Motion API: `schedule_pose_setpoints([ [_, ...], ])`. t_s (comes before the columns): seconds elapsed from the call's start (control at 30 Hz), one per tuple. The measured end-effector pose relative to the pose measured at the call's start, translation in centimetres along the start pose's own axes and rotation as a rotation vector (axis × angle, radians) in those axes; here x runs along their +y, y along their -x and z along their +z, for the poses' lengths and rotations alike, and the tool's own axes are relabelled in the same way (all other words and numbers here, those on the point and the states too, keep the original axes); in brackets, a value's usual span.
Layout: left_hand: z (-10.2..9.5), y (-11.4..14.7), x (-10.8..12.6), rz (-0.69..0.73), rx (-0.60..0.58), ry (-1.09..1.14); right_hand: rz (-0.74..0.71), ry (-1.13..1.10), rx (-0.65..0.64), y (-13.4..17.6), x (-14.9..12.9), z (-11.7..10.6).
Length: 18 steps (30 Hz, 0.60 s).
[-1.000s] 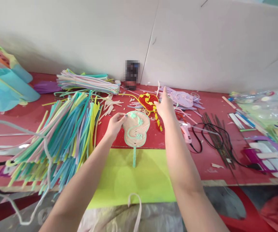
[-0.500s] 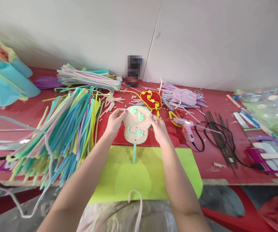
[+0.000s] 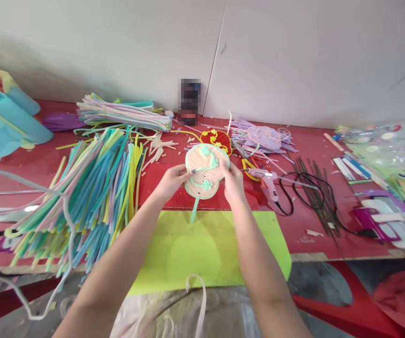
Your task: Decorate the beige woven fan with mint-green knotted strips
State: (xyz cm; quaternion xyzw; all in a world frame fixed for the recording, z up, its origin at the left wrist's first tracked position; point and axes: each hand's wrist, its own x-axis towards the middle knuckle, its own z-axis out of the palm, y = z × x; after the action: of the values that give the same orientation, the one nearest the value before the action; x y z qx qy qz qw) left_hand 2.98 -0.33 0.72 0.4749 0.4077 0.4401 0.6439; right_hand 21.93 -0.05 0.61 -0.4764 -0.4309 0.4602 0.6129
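Both hands hold a fan [image 3: 201,179] made of cream pipe cleaners, with a mint-green edge, green flowers and a green curling stem. Its green handle [image 3: 194,210] points down and slightly left over a yellow-green mat [image 3: 209,249]. My left hand [image 3: 175,180] pinches the fan's left edge, thumb on its face. Gripping the right edge is my right hand [image 3: 232,180], thumb also on the front. Just behind the fan lies a red fan [image 3: 220,139] with yellow flowers, partly covered by it. A pink-white glue gun [image 3: 268,182] rests right of my right hand.
Many pastel pipe cleaners [image 3: 97,188] spread over the left of the red table [image 3: 304,234]; another bundle [image 3: 125,114] lies behind. A lilac fan [image 3: 264,137] sits on purple stems. A black cable [image 3: 324,206] loops at right. Blue paper cups [image 3: 12,122] stand at far left.
The fan has tilted so its handle swings left, and it has risen and shifted a little right. My left hand has slid lower along its edge. The view has shifted slightly.
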Motion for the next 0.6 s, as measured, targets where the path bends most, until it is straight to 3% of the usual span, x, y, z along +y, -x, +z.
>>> schedule_pose_setpoints([
  [0.6, 0.58, 0.07, -0.06, 0.051, 0.045, -0.013, 0.022, 0.065, 0.046, 0.20, -0.73, 0.92],
])
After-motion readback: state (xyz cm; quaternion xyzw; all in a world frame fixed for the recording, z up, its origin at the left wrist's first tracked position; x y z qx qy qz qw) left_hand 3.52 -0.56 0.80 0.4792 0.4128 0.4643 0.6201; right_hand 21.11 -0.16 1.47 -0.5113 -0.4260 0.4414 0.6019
